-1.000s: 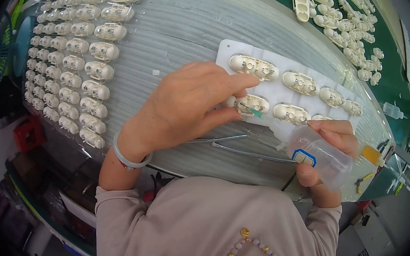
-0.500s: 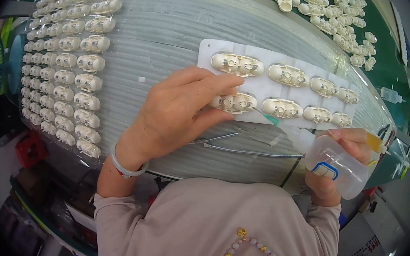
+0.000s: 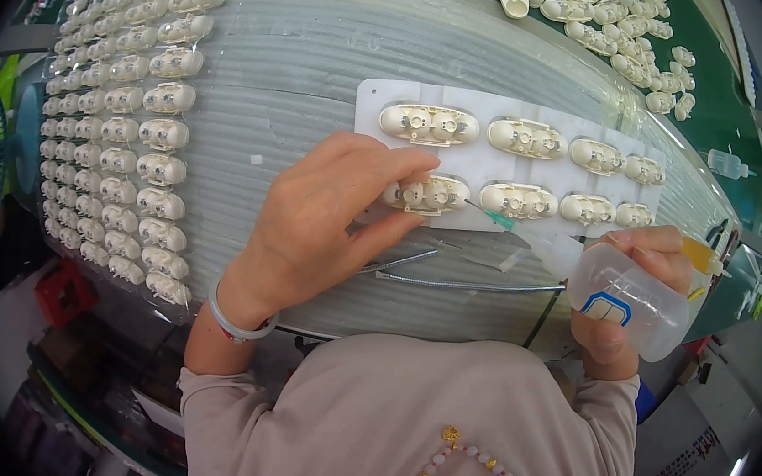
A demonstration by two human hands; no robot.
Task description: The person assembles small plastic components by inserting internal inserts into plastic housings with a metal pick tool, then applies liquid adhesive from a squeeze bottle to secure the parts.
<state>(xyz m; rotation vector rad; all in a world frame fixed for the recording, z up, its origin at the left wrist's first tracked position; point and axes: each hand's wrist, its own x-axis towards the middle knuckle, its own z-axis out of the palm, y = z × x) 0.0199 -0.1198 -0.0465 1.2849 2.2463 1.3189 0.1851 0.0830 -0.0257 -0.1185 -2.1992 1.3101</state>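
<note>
My right hand is wrapped round a translucent squeeze bottle with a blue-edged label. The bottle's green needle tip points up and left, its thin end at the right end of a cream oval plastic part. That part sits in the near row at the left of a white board. My left hand pinches its left end between thumb and fingers, which partly cover it. Several like parts, such as one cream part, lie on the board in two rows with small metal pieces in them.
Rows of cream parts fill a clear sheet at the left. More parts lie loose on the green surface at the far right. Two flexible metal tubes lie near me. A small bottle is at the right edge.
The whole view has shifted slightly. Both hands keep their holds, and the needle tip stays at the right end of the same part.
</note>
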